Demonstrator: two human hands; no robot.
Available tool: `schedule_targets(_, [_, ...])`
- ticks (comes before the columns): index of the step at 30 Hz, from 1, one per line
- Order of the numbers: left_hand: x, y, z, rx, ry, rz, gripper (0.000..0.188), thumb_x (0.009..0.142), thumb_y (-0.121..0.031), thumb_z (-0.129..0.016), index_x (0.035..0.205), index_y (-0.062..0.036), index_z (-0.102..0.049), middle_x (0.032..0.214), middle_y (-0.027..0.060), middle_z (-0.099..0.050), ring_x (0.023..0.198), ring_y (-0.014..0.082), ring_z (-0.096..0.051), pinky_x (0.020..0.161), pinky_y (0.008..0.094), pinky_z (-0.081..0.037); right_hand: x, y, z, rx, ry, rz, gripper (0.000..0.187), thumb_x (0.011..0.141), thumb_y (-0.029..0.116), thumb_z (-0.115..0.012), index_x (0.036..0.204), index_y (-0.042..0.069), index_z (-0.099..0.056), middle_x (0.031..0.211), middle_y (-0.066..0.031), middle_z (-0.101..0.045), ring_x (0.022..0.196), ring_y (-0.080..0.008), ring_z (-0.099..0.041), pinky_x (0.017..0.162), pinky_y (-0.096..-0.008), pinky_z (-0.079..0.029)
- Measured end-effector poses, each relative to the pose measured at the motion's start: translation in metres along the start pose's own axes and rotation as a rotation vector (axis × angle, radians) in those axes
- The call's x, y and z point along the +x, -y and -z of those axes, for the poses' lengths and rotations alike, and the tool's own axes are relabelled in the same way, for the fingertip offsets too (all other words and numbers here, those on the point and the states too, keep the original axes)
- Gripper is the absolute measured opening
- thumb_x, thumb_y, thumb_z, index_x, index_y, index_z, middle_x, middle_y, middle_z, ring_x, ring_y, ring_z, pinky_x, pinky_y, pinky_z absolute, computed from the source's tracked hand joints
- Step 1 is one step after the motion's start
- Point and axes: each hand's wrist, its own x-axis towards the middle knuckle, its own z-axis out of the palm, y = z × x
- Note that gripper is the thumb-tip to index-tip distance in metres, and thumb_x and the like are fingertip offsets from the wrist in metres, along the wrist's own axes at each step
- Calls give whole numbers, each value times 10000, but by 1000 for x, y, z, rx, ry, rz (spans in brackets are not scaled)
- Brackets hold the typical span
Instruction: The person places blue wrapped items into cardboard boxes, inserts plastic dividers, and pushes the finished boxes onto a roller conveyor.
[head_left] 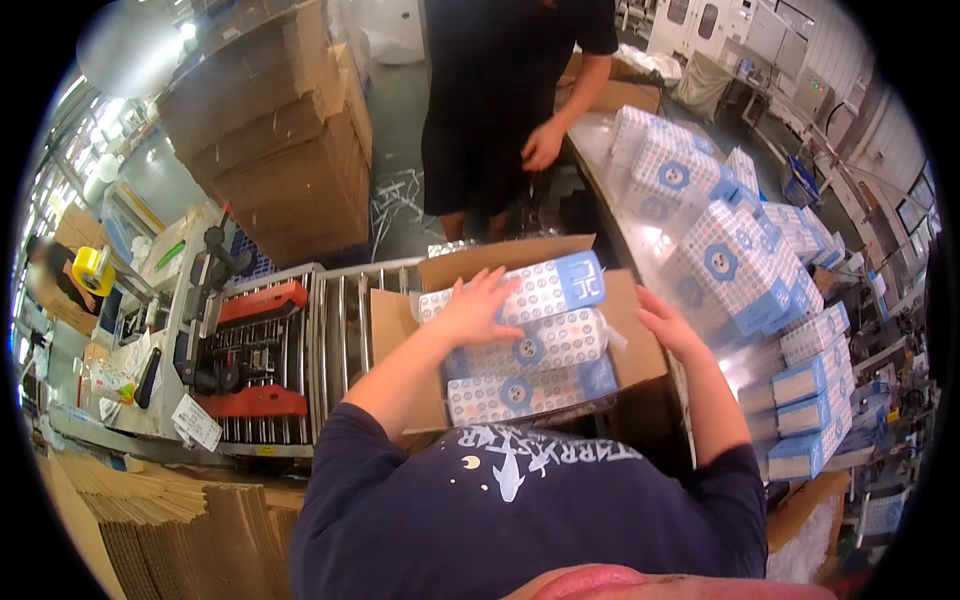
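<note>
Packs [545, 388] inside carton [430, 402], flaps [640, 345] unclosed! Left hand [476, 312] spread on top, right hand [672, 325] spread beside carton; unboxed packs [722, 262] right of carton.

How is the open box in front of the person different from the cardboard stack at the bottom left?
The open box has its flaps spread, while the cardboard stack is many thin, flat layers pressed together. The open box has white-and-blue packs inside; the cardboard stack shows rows of bare edges. Both are brown cardboard.
</note>
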Motion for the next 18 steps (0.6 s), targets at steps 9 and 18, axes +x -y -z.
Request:
schedule_targets(9, [-46,-3,-7,308,367,186,1150,498,-439,-829,1432,-233,-193,1506,133,-31,1377,384,21,994,696,-125,48,48,-55,-24,165,-247,835,814,372,-614,1429,75,-134,1328,-74,-431,1206,-247,-428,940,-394,-391])
schedule_targets(18, [-104,71,-25,106,226,428,916,615,-426,-775,1380,-160,-348,1464,180,-213,1358,349,-168,1082,513,-174,74,-10,-130,-905,313,-28,895,756,395,-675,1402,9,-190,1270,-273,-443,1086,-402,-513,945,-390,-410])
